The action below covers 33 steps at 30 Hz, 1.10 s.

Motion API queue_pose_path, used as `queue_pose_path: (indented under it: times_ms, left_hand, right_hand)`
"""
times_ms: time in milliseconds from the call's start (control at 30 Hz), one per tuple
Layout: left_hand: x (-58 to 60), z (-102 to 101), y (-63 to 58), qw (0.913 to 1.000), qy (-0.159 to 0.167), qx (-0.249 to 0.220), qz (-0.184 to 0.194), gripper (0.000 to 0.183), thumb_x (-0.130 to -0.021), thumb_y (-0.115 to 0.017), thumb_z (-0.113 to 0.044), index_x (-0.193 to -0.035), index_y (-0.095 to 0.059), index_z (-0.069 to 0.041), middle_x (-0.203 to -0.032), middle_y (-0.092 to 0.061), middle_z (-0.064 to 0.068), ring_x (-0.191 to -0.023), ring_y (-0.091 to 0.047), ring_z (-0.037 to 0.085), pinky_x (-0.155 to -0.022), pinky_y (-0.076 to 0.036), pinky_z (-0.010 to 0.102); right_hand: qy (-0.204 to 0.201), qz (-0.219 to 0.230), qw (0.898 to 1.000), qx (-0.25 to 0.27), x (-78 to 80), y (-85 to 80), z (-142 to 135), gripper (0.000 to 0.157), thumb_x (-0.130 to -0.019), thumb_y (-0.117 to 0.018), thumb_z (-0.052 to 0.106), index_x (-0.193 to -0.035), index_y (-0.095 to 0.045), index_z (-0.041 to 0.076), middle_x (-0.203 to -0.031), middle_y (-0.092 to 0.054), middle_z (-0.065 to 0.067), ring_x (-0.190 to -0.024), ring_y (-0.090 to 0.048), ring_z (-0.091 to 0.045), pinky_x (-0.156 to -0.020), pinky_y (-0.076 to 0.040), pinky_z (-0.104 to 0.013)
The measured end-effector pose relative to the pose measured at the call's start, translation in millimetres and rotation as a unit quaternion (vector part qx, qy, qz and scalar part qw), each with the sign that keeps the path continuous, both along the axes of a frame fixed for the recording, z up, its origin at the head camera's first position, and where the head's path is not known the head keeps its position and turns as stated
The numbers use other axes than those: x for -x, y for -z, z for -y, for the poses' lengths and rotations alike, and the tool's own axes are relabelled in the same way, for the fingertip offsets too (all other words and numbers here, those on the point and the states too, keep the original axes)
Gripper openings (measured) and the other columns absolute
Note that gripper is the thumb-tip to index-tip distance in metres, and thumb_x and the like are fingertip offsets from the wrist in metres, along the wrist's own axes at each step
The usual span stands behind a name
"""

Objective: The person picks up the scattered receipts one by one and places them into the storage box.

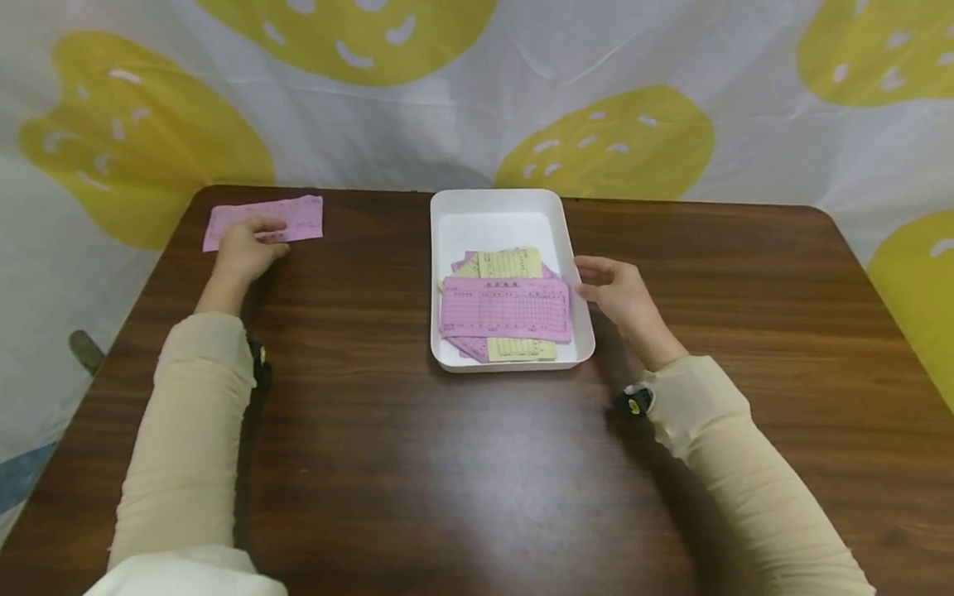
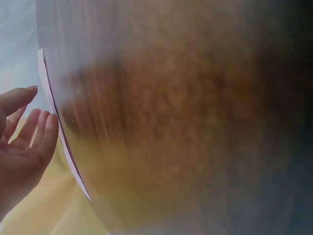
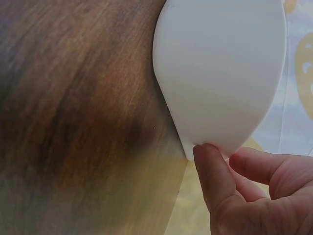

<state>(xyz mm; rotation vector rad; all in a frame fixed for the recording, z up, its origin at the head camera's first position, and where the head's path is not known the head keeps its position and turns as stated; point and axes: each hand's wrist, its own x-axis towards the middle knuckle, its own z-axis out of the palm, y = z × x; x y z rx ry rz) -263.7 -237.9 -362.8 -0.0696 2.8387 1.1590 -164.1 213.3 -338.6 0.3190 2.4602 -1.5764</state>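
Note:
My left hand (image 1: 248,251) is over a pink slip of paper (image 1: 304,217) lying at the table's back left corner. In the left wrist view that slip (image 2: 73,164) shows edge-on, with the loosely bent fingertips (image 2: 50,122) right at it and the thumb apart. At the right side of a white tray (image 1: 495,219), my right hand (image 1: 624,298) touches the outer wall and rim with its fingertips. The right wrist view shows two digits against the tray's wall (image 3: 220,73). Inside the tray lies a loose pile of slips, a pink one (image 1: 505,310) on top of yellow ones (image 1: 510,263).
Around the tray stretches a dark brown wooden table (image 1: 417,463) with rounded back corners. A white cloth (image 1: 417,132) with large yellow prints hangs behind its back edge. Dark wrist cameras (image 1: 636,401) sit below both hands.

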Motion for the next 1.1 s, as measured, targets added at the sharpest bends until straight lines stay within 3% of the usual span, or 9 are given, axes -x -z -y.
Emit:
queue_pose_path:
  times_ms: [100, 200, 333, 567, 767, 833, 1100]
  left_hand:
    - [2.5, -0.6, 0.0, 0.9989, 0.035, 0.022, 0.023, 0.044, -0.092, -0.054, -0.006, -0.133, -0.046, 0.007, -0.132, -0.047, 0.036, -0.117, -0.047, 0.042, -0.1, -0.04, 0.049]
    - [3.3, 0.8, 0.6, 0.9961, 0.066, 0.051, 0.028, 0.045, -0.094, -0.05, -0.007, -0.135, -0.042, 0.009, -0.131, -0.045, 0.038, -0.122, -0.044, 0.048, -0.106, -0.034, 0.056]
    - [3.6, 1.1, 0.7, 0.9934, 0.086, 0.073, 0.022, 0.045, -0.095, -0.046, -0.008, -0.135, -0.04, 0.01, -0.131, -0.047, 0.037, -0.123, -0.046, 0.048, -0.107, -0.036, 0.055]
    - [-0.5, -2.1, -1.1, 0.9936, 0.087, 0.068, 0.021, 0.045, -0.094, -0.051, -0.013, -0.132, -0.044, 0.011, -0.125, -0.054, 0.034, -0.113, -0.053, 0.044, -0.1, -0.042, 0.052]
    - [-4.0, -3.4, -0.8, 0.9921, 0.106, 0.054, 0.038, 0.041, -0.093, -0.055, -0.013, -0.126, -0.051, 0.01, -0.12, -0.059, 0.032, -0.103, -0.055, 0.036, -0.082, -0.044, 0.027]
    - [-5.1, -2.0, -0.1, 0.992, 0.111, 0.046, 0.039, 0.04, -0.092, -0.056, -0.012, -0.125, -0.052, 0.01, -0.119, -0.059, 0.032, -0.103, -0.056, 0.036, -0.08, -0.044, 0.024]
    - [-14.4, 13.3, -0.3, 0.9966, 0.064, 0.05, 0.014, 0.04, -0.09, -0.058, -0.01, -0.126, -0.054, 0.007, -0.121, -0.058, 0.032, -0.108, -0.056, 0.042, -0.095, -0.044, 0.05]
  right_hand:
    - [-0.001, 0.003, 1.0, 0.001, 0.0, -1.2, 0.3, 0.048, -0.094, -0.049, -0.005, -0.141, -0.041, -0.003, -0.14, -0.049, -0.026, -0.122, -0.05, -0.03, -0.106, -0.044, -0.045]
    - [-0.002, 0.005, 1.0, 0.005, -0.4, -1.8, 1.8, 0.048, -0.094, -0.048, -0.005, -0.141, -0.041, -0.003, -0.14, -0.049, -0.025, -0.122, -0.05, -0.03, -0.106, -0.044, -0.045]
    - [0.0, 0.005, 1.0, 0.005, -1.1, -3.4, 2.7, 0.048, -0.094, -0.048, -0.005, -0.141, -0.041, -0.003, -0.14, -0.049, -0.025, -0.122, -0.05, -0.03, -0.106, -0.044, -0.044]
    - [-0.003, 0.012, 1.0, -0.002, -0.9, -4.5, 1.8, 0.049, -0.094, -0.048, -0.004, -0.142, -0.04, -0.002, -0.141, -0.048, -0.024, -0.123, -0.05, -0.03, -0.106, -0.044, -0.044]
    - [-0.005, 0.013, 1.0, -0.011, 1.1, -4.4, 1.8, 0.049, -0.094, -0.049, -0.003, -0.142, -0.04, -0.001, -0.141, -0.048, -0.023, -0.126, -0.049, -0.029, -0.106, -0.044, -0.045]
    - [-0.002, 0.016, 1.0, -0.013, 1.2, -4.3, 2.3, 0.049, -0.094, -0.049, -0.003, -0.142, -0.041, -0.001, -0.141, -0.048, -0.022, -0.125, -0.049, -0.029, -0.106, -0.044, -0.044]
    - [-0.004, 0.021, 1.0, -0.018, 0.6, -3.4, 4.2, 0.048, -0.094, -0.05, -0.002, -0.142, -0.042, -0.001, -0.141, -0.049, -0.022, -0.122, -0.05, -0.027, -0.103, -0.047, -0.04]
